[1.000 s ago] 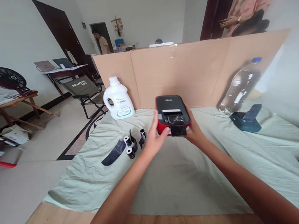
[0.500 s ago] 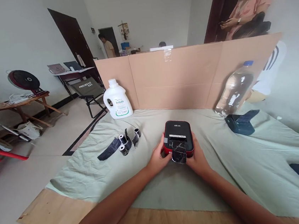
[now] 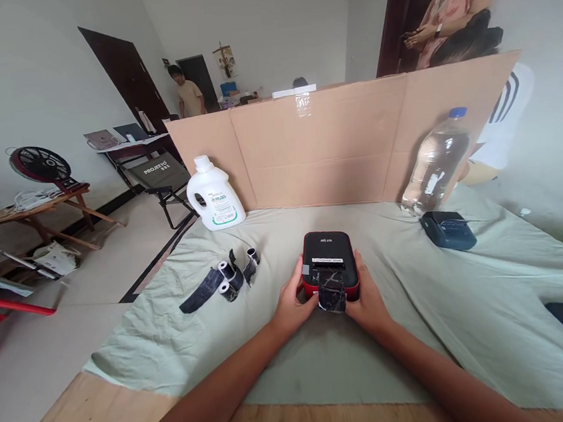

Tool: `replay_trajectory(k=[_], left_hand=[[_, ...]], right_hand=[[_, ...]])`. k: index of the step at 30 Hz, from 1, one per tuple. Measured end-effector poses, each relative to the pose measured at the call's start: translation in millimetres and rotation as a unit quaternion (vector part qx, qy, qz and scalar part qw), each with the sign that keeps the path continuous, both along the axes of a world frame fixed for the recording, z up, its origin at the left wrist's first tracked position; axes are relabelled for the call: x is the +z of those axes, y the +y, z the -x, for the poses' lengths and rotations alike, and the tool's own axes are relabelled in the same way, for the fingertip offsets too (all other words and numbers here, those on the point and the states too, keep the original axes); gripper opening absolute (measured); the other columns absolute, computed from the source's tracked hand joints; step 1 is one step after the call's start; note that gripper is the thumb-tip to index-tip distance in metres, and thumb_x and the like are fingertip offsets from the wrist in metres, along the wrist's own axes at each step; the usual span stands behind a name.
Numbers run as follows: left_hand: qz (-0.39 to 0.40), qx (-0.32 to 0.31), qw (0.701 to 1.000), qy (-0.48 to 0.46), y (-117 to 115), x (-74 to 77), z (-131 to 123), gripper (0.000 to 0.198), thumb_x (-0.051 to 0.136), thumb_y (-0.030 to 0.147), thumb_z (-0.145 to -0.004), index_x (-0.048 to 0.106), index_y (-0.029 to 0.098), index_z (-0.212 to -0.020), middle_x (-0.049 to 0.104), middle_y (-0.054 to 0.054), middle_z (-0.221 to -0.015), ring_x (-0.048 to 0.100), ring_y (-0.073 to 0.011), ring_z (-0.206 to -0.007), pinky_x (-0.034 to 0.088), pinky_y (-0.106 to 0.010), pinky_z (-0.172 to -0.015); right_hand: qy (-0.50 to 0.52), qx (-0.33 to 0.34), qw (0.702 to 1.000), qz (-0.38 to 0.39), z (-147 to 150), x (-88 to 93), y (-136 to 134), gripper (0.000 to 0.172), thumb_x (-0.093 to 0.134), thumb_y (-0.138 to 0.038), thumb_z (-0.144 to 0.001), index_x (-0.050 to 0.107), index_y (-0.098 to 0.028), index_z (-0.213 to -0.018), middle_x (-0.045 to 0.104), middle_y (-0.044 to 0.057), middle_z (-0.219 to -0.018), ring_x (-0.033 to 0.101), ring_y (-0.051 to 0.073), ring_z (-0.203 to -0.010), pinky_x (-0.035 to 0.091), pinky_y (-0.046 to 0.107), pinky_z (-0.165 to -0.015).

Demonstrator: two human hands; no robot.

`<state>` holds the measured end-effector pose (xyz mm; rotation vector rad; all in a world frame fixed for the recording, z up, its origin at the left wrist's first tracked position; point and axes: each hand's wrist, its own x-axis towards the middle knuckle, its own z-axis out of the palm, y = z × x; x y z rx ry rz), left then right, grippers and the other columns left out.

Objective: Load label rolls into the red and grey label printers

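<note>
Your left hand and right hand are curled around the two sides of the small red-and-black label printer, which sits on the pale green cloth near the middle of the table. Both hands grip it, fingers partly closed against its casing. A strip of dark marbled tape hangs out of the front slot between your thumbs. That strip is the weak spot: a thumb that pinches or drags it could crease or tear it, or pull it crooked in the slot. The cloth is loose and wrinkled, so sliding the printer could bunch it toward the rolls of tape lying to your left.
</note>
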<state>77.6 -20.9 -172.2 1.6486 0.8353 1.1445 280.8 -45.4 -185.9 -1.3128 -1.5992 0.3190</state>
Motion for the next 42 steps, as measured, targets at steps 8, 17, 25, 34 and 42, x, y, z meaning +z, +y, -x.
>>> replay_trajectory(k=[8,17,25,34,42], left_hand=[[-0.014,0.033,0.999,0.002,-1.1,0.6,-1.0,0.074,0.074,0.031,-0.082,0.041,0.029,-0.149,0.045,-0.010,-0.156,0.052,-0.0347,-0.136,0.052,-0.044,-0.107],[-0.029,0.056,0.998,0.008,-2.4,-1.3,-1.2,0.067,0.075,0.030,-0.080,0.045,0.024,-0.140,0.050,-0.012,-0.152,0.059,-0.0322,-0.129,0.056,-0.044,-0.101],[-0.045,0.054,0.998,0.009,-3.5,-0.9,-1.6,0.060,0.072,0.021,-0.080,0.048,0.024,-0.135,0.039,-0.012,-0.159,0.060,-0.0309,-0.128,0.057,-0.043,-0.101],[-0.075,0.071,0.994,0.026,-1.5,0.7,-0.4,0.040,0.075,0.021,-0.076,0.058,0.022,-0.113,0.058,-0.013,-0.143,0.065,-0.0275,-0.121,0.059,-0.037,-0.093],[-0.071,0.025,0.997,-0.021,8.8,5.6,5.2,0.037,0.081,0.025,-0.074,0.060,0.021,-0.104,0.044,-0.015,-0.156,0.041,-0.0342,-0.145,0.050,-0.045,-0.102]], right_hand=[[-0.004,-0.011,1.000,0.004,1.7,3.2,-2.0,0.118,0.076,-0.042,-0.070,0.001,-0.039,-0.161,0.044,0.009,-0.155,0.045,0.044,-0.139,0.045,0.060,-0.109],[-0.033,-0.028,0.999,0.015,1.7,5.8,-7.0,0.106,0.068,-0.043,-0.080,0.008,-0.016,-0.163,0.055,0.020,-0.145,0.061,0.037,-0.124,0.053,0.053,-0.097],[-0.047,-0.040,0.998,0.018,0.2,2.0,-7.6,0.104,0.066,-0.041,-0.080,0.010,-0.014,-0.163,0.060,0.019,-0.139,0.064,0.035,-0.117,0.055,0.048,-0.093],[-0.018,-0.030,0.999,0.016,1.5,5.4,-8.5,0.095,0.068,-0.038,-0.078,0.022,-0.022,-0.159,0.052,0.016,-0.149,0.056,0.035,-0.130,0.049,0.051,-0.104],[-0.007,-0.012,1.000,-0.018,1.6,9.5,-7.2,0.086,0.071,-0.035,-0.078,0.032,-0.024,-0.153,0.050,0.015,-0.149,0.051,0.032,-0.136,0.045,0.050,-0.110]])
